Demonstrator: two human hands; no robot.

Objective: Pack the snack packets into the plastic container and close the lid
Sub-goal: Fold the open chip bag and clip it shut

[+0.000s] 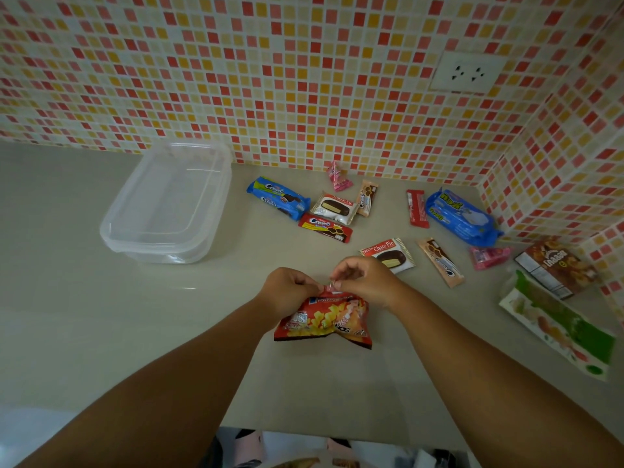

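Both hands meet at the top edge of a red chip bag (324, 319) lying on the grey counter (101, 332) near its front edge. The left hand (290, 288) pinches the bag's gathered top from the left, fingers closed narrow on the foil; the right hand (366, 282) pinches it from the right, fingers also closed tight, with a small metal clip (332, 284) showing between the 2 hands. The bag's long axis runs roughly from the person toward the tiled wall (304, 79), its crumpled top pointing away and its sealed bottom toward the person.

The clear plastic container (165, 204) sits well to the left, back against the wall, with its lid on and its long axis angled from near-left to far-right. Nothing shows inside it.

The other packets lie loose on the counter. A blue cookie pack (278, 197), a white pie packet (334, 208) and a dark red cookie bar (326, 228) cluster just right of the container. A second pie packet (390, 255) lies just beyond the right hand. Farther right are a large blue pack (461, 216), a thin red bar (417, 208), a brown box (553, 265) and a green and white bag (557, 322) in the corner.
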